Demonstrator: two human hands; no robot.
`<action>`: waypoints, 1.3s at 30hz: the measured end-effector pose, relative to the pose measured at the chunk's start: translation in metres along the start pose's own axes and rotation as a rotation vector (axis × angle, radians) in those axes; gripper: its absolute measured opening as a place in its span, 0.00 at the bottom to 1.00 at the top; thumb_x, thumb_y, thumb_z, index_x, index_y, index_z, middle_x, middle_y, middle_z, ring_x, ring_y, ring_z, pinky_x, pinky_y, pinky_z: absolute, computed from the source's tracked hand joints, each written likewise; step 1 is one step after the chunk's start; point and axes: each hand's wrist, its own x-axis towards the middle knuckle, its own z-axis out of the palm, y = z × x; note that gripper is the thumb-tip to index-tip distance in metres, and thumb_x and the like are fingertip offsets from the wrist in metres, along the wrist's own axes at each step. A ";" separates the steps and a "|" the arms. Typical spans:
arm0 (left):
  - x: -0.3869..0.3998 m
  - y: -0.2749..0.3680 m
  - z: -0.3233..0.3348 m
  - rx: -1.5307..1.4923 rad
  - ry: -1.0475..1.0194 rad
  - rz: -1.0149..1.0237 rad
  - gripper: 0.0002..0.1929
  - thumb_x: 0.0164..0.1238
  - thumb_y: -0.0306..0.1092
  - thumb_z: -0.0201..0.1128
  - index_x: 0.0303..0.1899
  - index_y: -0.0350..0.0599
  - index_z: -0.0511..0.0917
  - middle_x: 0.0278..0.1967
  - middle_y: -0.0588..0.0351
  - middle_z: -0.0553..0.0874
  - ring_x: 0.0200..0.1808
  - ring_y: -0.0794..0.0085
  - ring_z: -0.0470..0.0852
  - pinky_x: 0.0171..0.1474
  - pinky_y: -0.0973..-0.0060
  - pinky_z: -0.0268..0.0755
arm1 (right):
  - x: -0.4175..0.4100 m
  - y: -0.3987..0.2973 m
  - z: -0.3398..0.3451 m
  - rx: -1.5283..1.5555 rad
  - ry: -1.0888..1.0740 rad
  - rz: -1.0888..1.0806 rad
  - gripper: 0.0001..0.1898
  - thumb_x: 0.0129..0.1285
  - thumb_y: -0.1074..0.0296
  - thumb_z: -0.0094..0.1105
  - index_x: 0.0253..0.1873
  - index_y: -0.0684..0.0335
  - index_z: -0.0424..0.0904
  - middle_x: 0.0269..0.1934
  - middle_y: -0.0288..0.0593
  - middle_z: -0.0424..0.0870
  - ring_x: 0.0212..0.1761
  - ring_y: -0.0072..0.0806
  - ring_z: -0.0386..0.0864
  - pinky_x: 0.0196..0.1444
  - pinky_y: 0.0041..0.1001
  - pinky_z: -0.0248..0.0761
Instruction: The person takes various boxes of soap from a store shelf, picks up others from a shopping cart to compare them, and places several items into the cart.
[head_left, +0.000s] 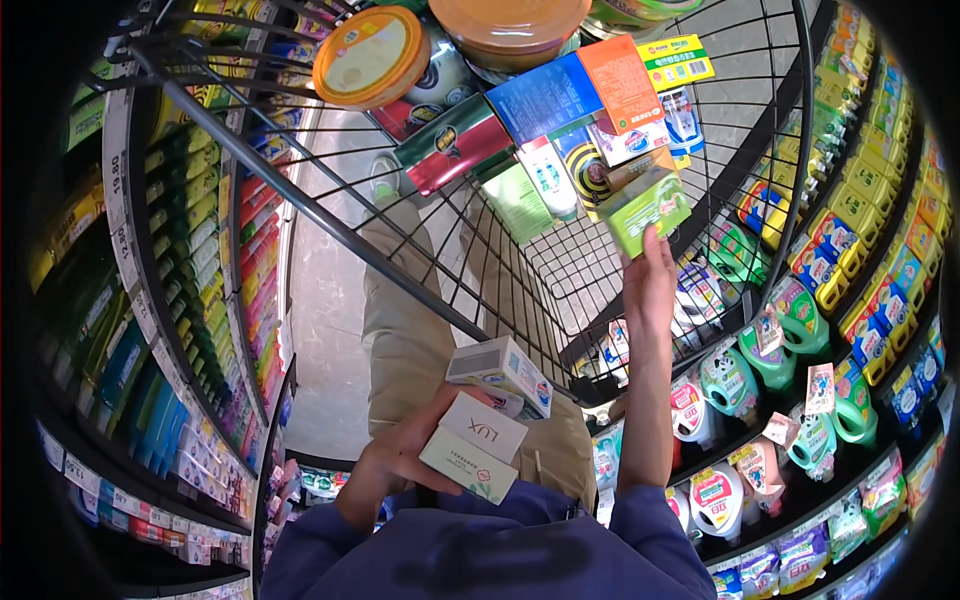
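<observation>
My left hand (420, 439) grips several small boxes against my front: a pale pink Lux soap box (482, 426), a light green box (469, 463) touching it, and a white box with a blue and red logo (501, 375) beyond them. With its fingers on the lower edge of a green box (646, 212), my right hand (654, 262) reaches over the wire shopping cart (574, 259). Under and around that box lie a white bottle (549, 180), a pale green box (516, 201), a box with a yellow and black spiral (586, 166) and a white box (630, 141).
The cart also holds a blue and orange box (546, 97), a red and green box (454, 144) and tubs with orange lids (371, 56). Shelves of detergent bottles (731, 390) curve along the right. Packed shelves with price strips (124, 225) stand at the left.
</observation>
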 end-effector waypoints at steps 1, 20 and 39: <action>0.001 0.001 -0.001 0.019 -0.003 0.012 0.51 0.30 0.35 0.78 0.64 0.45 0.59 0.57 0.53 0.68 0.59 0.66 0.69 0.60 0.69 0.61 | 0.010 0.001 -0.008 0.030 0.025 -0.015 0.21 0.68 0.63 0.56 0.59 0.69 0.65 0.57 0.44 0.73 0.61 0.28 0.70 0.67 0.32 0.61; 0.002 -0.004 -0.002 0.046 0.012 0.043 0.49 0.30 0.35 0.78 0.63 0.44 0.61 0.56 0.54 0.68 0.60 0.67 0.68 0.61 0.69 0.59 | 0.060 0.001 0.025 -0.394 0.121 -0.208 0.42 0.57 0.63 0.69 0.68 0.75 0.50 0.62 0.55 0.65 0.64 0.37 0.65 0.66 0.32 0.57; 0.004 -0.007 -0.004 0.035 -0.039 0.120 0.48 0.36 0.35 0.79 0.64 0.42 0.60 0.57 0.52 0.67 0.62 0.66 0.67 0.63 0.69 0.59 | 0.039 0.008 0.015 -0.260 0.113 -0.039 0.41 0.53 0.70 0.72 0.65 0.65 0.48 0.56 0.52 0.69 0.55 0.35 0.74 0.52 0.33 0.74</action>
